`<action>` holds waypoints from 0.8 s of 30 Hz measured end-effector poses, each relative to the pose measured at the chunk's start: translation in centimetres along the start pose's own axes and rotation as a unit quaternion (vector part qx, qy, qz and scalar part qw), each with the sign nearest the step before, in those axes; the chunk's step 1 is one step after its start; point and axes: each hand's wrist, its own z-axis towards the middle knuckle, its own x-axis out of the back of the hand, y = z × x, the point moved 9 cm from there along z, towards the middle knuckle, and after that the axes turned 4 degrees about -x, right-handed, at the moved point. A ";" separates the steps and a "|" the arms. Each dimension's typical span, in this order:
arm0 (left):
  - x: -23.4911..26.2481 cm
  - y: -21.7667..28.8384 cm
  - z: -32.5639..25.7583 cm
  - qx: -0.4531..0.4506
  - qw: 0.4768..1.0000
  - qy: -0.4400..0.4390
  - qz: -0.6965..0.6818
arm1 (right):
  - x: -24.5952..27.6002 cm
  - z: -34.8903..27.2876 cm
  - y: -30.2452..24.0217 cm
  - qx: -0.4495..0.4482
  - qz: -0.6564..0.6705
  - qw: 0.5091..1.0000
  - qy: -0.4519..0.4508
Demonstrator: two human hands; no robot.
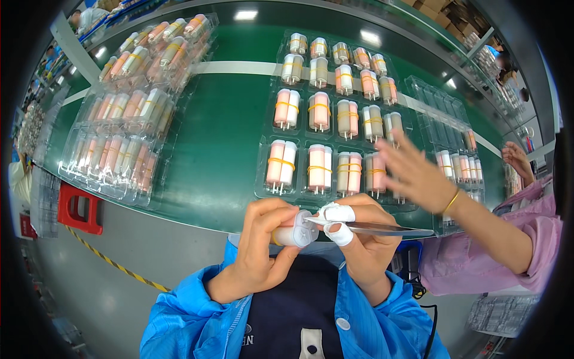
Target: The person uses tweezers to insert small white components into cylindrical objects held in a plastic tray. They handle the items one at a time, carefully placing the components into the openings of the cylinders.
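Note:
My left hand (258, 245) is closed around a small bundle of capped cylinders (289, 234), bound with a yellow rubber band. The bundle lies tilted, its translucent end caps turned toward my right hand. White coverings wrap the thumb and a finger of my right hand (366, 242), which is closed on metal tweezers (382, 228). The tweezer tips are at the end caps; whether they grip something there is too small to tell. Just beyond my hands, a clear plastic tray (262, 186) holds rows of similar pink, white and grey bundles, each in its own pocket.
Stacked clear trays of bundles (113, 152) stand at the left on the green table (209, 149). At the right, a co-worker's hand (412, 170) reaches over the middle tray, beside another partly filled tray (439, 119). A red stool (79, 208) stands on the floor at left.

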 end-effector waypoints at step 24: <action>0.6 0.2 0.2 -0.017 0.999 0.025 0.031 | -0.7 0.4 -0.4 0.048 -0.039 0.998 -0.012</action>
